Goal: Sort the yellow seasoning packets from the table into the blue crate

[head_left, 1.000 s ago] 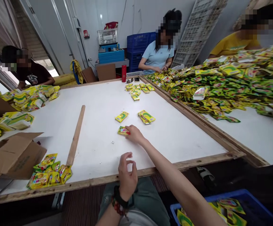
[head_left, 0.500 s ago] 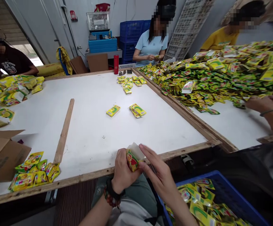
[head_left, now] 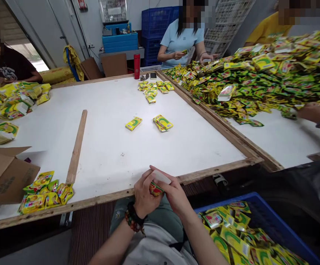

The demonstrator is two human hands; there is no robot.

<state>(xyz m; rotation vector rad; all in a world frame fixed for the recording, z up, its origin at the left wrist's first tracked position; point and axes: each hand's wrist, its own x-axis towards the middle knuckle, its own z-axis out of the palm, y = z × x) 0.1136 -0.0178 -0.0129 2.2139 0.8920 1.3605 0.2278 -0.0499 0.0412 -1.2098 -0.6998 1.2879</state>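
Closer together than before, your left hand [head_left: 145, 195] and right hand [head_left: 174, 194] clamp a glossy foil sachet [head_left: 156, 190] over the wooden table edge [head_left: 204, 176].

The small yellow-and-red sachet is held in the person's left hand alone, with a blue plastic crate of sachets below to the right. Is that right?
Not quite: the head view shows the small yellow-and-red sachet held between the left hand and the right hand, not the left alone. The blue plastic crate is as you say.

We see a wooden strip [head_left: 77, 146] on the white table [head_left: 107, 158], a cardboard box [head_left: 7, 175], and a red bottle [head_left: 137, 66] beyond.
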